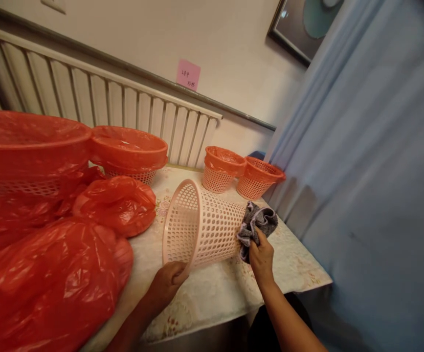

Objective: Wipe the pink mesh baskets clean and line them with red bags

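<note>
A pink perforated plastic wastebasket (217,225) lies tilted on its side above the table, its open mouth facing left. My left hand (169,281) grips the lower part of its rim, fingers closed. With my right hand (262,254) I hold a bunched grey cloth (256,225) with pale purple edging, pressed against the basket's base end. The cloth hides most of that base.
Red-lined baskets (129,146) stand at the left and back, with two smaller ones (222,166) near the curtain. Red plastic bags (50,283) heap up at the left. A blue curtain (362,171) borders the flowered tablecloth (197,303); a radiator (116,102) runs behind.
</note>
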`<state>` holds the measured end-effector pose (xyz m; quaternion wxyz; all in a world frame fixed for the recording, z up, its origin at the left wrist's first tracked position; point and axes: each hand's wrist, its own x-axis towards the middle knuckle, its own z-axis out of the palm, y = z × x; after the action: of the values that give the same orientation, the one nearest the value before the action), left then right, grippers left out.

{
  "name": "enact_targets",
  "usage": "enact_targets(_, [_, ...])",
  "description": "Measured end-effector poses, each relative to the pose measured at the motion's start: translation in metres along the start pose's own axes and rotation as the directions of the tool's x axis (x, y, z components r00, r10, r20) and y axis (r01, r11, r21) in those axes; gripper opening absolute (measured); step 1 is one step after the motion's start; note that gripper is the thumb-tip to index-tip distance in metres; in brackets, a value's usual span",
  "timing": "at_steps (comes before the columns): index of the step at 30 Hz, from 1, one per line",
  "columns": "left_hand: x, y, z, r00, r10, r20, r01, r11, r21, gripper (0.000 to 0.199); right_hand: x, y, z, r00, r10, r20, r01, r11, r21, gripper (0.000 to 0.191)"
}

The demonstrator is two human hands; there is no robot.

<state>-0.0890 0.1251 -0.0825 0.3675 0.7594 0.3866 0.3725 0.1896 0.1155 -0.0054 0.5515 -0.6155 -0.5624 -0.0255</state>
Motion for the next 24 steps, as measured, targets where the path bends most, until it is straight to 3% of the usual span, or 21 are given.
enact_targets(3, [-0.001, 0.002, 0.001, 1.0, 0.001, -0.008, -0.001, 1.0, 0.021, 0.031, -0.003, -0.041, 0.003, 0.997, -0.013, 0.074, 0.005, 0.995, 0.097, 0.044])
enact_targets(5, [-0.002, 0.0, 0.002, 1.0, 0.009, -0.019, -0.008, 0.999, 0.038, 0.028, -0.013, -0.072, 0.009, 0.98, -0.157, 0.121, 0.138, 0.979, 0.148, 0.047])
enact_targets(8, [-0.004, -0.006, 0.004, 0.999, 0.048, -0.011, -0.047, 0.998, 0.032, 0.03, -0.033, -0.11, 0.019, 0.879, -0.444, 0.174, 0.405, 0.888, 0.22, 0.057])
enact_targets(10, [-0.005, -0.01, 0.006, 0.996, 0.094, 0.002, -0.094, 0.995, 0.023, 0.032, -0.04, -0.127, 0.024, 0.811, -0.544, 0.214, 0.501, 0.836, 0.224, 0.059])
enact_targets(13, [-0.005, -0.014, 0.009, 0.996, 0.092, -0.018, -0.091, 0.995, 0.048, 0.033, -0.031, -0.142, 0.03, 0.781, -0.557, 0.284, 0.533, 0.83, 0.163, 0.054])
enact_targets(18, [-0.002, -0.015, 0.01, 0.997, 0.055, -0.062, -0.051, 0.997, 0.065, 0.032, 0.022, -0.155, 0.05, 0.766, -0.554, 0.326, 0.553, 0.826, 0.105, 0.043])
enact_targets(24, [-0.001, -0.021, 0.005, 0.995, 0.0, -0.1, 0.006, 0.998, 0.061, 0.029, 0.064, -0.162, 0.094, 0.814, -0.484, 0.322, 0.491, 0.869, 0.063, 0.031])
